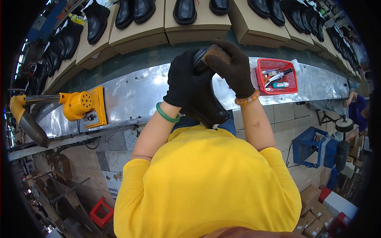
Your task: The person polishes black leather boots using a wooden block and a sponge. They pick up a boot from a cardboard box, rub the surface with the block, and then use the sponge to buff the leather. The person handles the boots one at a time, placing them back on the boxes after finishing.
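Observation:
My left hand, in a black glove, is closed around a black leather boot. The boot hangs at a tilt between my arms, over the near edge of the metal bench, and the glove hides part of it. In my right hand, gloved in dark brown, is a small brown block with a rough face, which looks like a brush. It is up against the far end of the boot, close to my left fingers. Whether it touches the boot there I cannot tell.
A red plastic basket with small tools and a tube stands on the bench to the right. At left is a yellow machine with an arm. Cardboard boxes bearing black boots line the far side. A blue stool stands at right.

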Motion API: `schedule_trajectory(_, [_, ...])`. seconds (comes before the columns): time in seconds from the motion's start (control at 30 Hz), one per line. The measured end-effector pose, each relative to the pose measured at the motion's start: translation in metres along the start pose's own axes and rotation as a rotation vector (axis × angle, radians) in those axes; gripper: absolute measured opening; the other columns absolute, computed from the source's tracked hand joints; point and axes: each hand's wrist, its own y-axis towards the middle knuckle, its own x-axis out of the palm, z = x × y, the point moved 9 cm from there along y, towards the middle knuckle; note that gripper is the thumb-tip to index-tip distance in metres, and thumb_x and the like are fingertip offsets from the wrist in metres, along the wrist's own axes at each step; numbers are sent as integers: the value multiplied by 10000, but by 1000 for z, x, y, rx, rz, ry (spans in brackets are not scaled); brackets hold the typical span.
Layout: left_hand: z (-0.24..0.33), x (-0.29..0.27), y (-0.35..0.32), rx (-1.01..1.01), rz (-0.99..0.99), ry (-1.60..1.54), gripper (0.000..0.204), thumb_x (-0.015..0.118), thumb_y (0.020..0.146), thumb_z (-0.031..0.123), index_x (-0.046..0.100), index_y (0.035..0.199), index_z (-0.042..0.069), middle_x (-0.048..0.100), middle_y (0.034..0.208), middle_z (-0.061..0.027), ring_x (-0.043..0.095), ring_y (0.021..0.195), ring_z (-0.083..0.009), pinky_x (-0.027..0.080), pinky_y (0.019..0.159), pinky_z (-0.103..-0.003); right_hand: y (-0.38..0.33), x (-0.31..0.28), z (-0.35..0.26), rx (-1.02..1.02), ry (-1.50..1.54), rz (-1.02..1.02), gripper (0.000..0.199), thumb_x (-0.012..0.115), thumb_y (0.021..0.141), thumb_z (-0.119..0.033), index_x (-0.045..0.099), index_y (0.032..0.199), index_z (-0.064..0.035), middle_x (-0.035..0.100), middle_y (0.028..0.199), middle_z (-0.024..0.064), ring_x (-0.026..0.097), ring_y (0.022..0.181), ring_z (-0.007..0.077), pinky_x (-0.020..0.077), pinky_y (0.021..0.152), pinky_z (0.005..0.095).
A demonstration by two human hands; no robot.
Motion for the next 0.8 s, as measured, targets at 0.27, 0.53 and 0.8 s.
schedule_trajectory(0.27, [3, -4, -2, 29, 29, 29, 456, 758, 684, 316, 598, 1045, 90, 633, 945, -127, 605, 869, -324, 478, 770, -416, 1, -4, 14, 97, 109, 175, 368, 736, 776, -213, 619, 1044, 11, 651, 917, 73, 610, 812, 111, 505, 701, 258])
schedule_trajectory(0.53, [-3, 3, 0, 46, 2, 18, 488, 758, 657, 301, 587, 1062, 89, 630, 949, -130, 597, 885, -334, 473, 782, -421, -9, -3, 16, 114, 125, 152, 353, 721, 801, -236, 622, 1049, -6, 657, 943, 69, 609, 830, 111, 497, 737, 258])
schedule_trajectory(0.8, [-5, -2, 0, 52, 25, -16, 478, 741, 655, 276, 587, 1072, 99, 631, 952, -125, 598, 887, -331, 473, 782, -420, -19, 8, 17, 106, 107, 140, 352, 716, 804, -240, 632, 1049, -1, 663, 954, 83, 618, 838, 119, 499, 742, 258])
